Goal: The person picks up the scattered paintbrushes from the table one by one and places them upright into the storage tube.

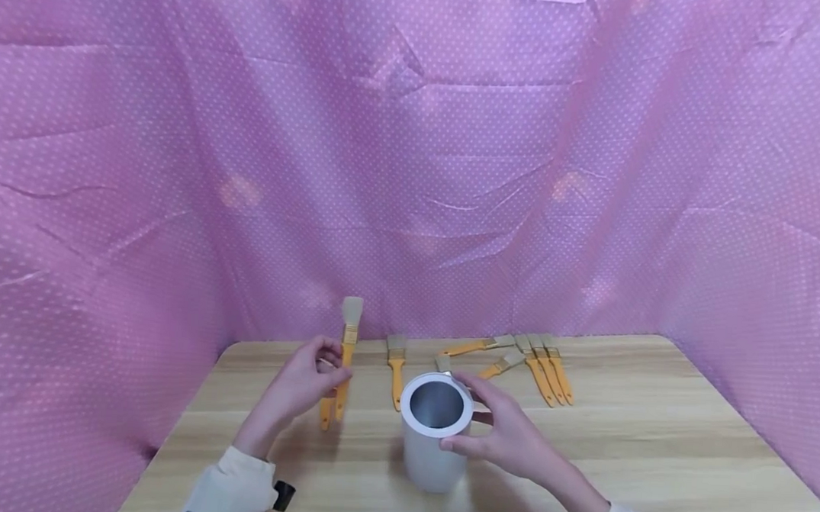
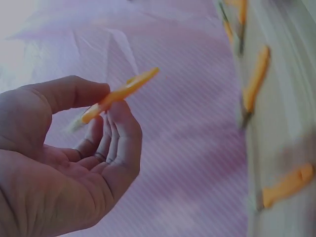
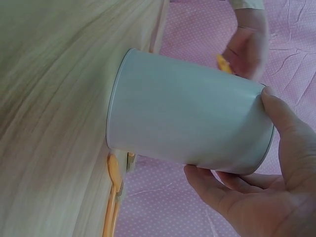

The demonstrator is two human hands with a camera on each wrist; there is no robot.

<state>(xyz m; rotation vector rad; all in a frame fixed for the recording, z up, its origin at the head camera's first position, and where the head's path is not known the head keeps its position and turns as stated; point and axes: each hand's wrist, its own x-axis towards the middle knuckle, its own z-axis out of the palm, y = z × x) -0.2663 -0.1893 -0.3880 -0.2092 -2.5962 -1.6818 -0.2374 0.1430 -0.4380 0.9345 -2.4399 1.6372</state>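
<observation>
My left hand (image 1: 304, 383) pinches a flat paintbrush (image 1: 347, 352) by its yellow handle, bristles up, above the table. In the left wrist view the thumb and fingertips meet on that handle. A white cylindrical canister (image 1: 434, 463) stands upright on the table, its open top showing a metallic inside. My right hand (image 1: 508, 432) grips the canister near its rim, with thumb and fingers on either side, as the right wrist view also shows. Below the left hand another paintbrush (image 1: 325, 414) lies partly hidden.
On the wooden table (image 1: 683, 444) one paintbrush (image 1: 396, 370) lies left of the canister. Several more, such as a paintbrush (image 1: 559, 373), lie to the right near the back edge. Pink dotted cloth (image 1: 414, 172) hangs behind and at both sides.
</observation>
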